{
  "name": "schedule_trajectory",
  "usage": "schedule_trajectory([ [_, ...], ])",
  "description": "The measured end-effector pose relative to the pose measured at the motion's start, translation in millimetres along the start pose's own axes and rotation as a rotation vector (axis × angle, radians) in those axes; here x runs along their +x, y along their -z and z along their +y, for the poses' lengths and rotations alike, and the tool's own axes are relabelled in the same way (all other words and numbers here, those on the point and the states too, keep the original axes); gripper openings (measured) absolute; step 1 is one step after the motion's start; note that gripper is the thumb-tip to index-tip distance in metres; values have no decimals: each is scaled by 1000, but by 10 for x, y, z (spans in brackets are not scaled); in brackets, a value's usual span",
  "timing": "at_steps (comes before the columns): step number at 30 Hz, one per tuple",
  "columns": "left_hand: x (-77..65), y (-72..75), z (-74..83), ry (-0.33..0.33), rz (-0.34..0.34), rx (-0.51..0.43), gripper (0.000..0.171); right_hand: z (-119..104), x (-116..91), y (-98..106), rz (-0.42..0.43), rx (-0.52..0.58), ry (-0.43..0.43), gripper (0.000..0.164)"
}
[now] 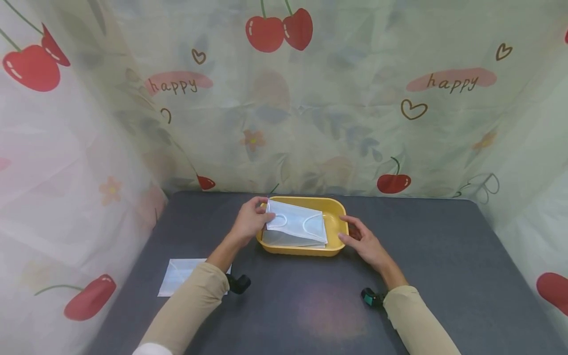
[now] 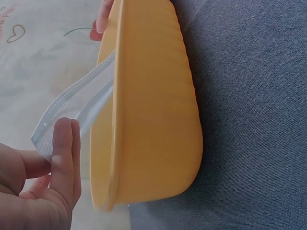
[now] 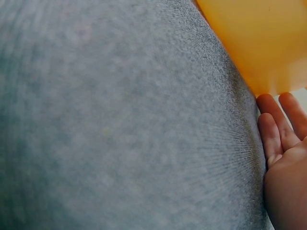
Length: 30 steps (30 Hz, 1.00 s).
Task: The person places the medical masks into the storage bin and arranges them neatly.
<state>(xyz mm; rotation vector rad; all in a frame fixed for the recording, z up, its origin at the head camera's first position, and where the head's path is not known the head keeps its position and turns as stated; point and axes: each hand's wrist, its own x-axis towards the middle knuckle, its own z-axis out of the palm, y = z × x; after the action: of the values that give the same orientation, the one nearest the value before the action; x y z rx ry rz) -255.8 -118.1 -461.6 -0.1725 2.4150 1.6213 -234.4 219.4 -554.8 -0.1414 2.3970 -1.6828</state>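
Observation:
A light-blue face mask (image 1: pixel 293 219) with white ear loops is pinched at its left end by my left hand (image 1: pixel 252 219). It slants over the yellow plastic basket (image 1: pixel 306 251), its held end raised above the rim. In the left wrist view, thumb and fingers close on the corner of the mask (image 2: pixel 76 98). Beneath it, more masks (image 1: pixel 288 239) lie inside the basket, partly covered. At the basket's right end is my right hand (image 1: pixel 366 245), fingers relaxed and thumb apart; the right wrist view has its fingertips (image 3: pixel 266 101) right at the basket wall (image 3: pixel 268 43).
Another face mask (image 1: pixel 177 277) lies flat on the dark grey table (image 1: pixel 443 276) at the left, partly hidden by my left forearm. A patterned curtain (image 1: pixel 337 123) with cherries hangs behind the table and along both sides.

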Motion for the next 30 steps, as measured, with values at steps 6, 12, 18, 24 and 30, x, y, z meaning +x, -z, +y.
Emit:
schedule_trajectory([
  [6,1,-10,-22,-10,-17,8,50,5,-1,-1,1,4,-1,59],
  [12,-4,-9,-21,-11,-14,38,51,0,-1,-9,1,20,8,59],
  [18,-46,2,22,-15,14,155,53,6,2,-14,1,25,5,59],
  [24,-69,14,63,-30,16,176,56,12,0,-10,-1,34,6,60],
  [30,-68,31,87,-40,30,130,56,24,2,-8,-2,27,7,61],
])
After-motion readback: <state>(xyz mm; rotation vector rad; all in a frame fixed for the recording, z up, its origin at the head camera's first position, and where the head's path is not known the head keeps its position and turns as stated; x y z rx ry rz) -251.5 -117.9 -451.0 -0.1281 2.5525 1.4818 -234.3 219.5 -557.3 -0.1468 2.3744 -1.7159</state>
